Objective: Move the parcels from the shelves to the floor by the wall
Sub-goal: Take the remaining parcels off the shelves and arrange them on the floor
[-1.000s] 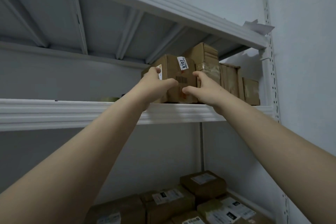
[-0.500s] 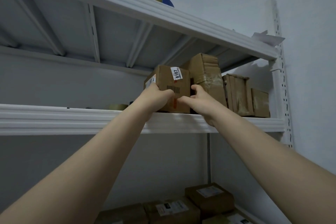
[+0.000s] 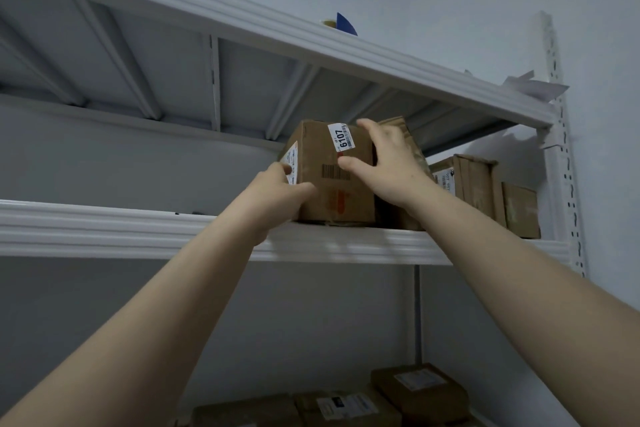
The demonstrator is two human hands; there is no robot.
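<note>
The right hand point(image 3: 391, 163) has climbed from the low front of the box point(image 3: 332, 184) to its upper right corner, thumb on the front face and fingers wrapped over the edge. The left hand point(image 3: 277, 191) still grips the lower left corner. The box, labelled 6107, sits at the front of the shelf point(image 3: 138, 225) — probably ready to lift off. More parcels point(image 3: 467, 184) crowd just right of the box, and the upper shelf point(image 3: 242, 21) hangs above it.
</note>
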